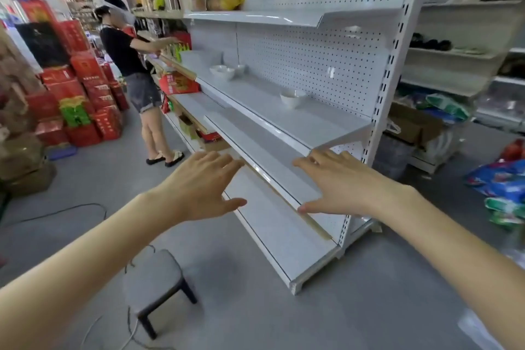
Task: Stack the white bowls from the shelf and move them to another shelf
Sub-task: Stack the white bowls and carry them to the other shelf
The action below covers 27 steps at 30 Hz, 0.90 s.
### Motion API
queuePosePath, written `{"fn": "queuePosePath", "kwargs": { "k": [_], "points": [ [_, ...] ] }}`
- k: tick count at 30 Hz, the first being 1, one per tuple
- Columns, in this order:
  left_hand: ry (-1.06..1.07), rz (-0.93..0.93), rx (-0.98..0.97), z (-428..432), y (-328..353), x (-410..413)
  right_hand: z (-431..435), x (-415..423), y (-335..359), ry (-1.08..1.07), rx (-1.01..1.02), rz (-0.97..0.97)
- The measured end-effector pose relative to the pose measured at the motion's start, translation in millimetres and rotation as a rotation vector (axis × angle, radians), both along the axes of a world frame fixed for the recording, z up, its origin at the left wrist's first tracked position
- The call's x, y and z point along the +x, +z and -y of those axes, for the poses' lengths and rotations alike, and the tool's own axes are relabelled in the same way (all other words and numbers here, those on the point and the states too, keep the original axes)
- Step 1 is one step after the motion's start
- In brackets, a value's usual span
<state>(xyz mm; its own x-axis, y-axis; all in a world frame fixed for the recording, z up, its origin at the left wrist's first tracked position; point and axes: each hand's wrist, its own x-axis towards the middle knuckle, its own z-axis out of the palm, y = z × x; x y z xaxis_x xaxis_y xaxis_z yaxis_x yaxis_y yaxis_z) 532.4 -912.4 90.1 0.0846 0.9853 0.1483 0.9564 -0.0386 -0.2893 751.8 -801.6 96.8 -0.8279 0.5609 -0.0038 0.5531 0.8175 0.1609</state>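
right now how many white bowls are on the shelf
4: one bowl alone on the shelf, nearer; three bowls clustered at its far end; overlap may hide more.

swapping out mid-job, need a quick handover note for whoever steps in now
Left grip: open, empty, held out in front of the lower shelves.
Right grip: open, empty, beside it.
Bowls: near bowl alone on the middle shelf; far bowls clustered at that shelf's far end.
Done: nothing visibly stacked or moved.
Left: gather all bowls into one stack, carry it to another shelf.
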Motion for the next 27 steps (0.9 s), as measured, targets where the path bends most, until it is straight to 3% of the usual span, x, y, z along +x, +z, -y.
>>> {"fn": "queuePosePath", "kwargs": {
  "k": [12, 27],
  "points": [
    [0.037, 0.078, 0.018, -251.0, -1.0, -210.6, -265.1, -204.8, 4.4, -0.018, -0.072, 0.080],
    [0.027, 0.135, -0.020, -507.2, 11.3, -577.7, -502.9, -551.0, 12.6, -0.066, -0.157, 0.072]
  ]
}}
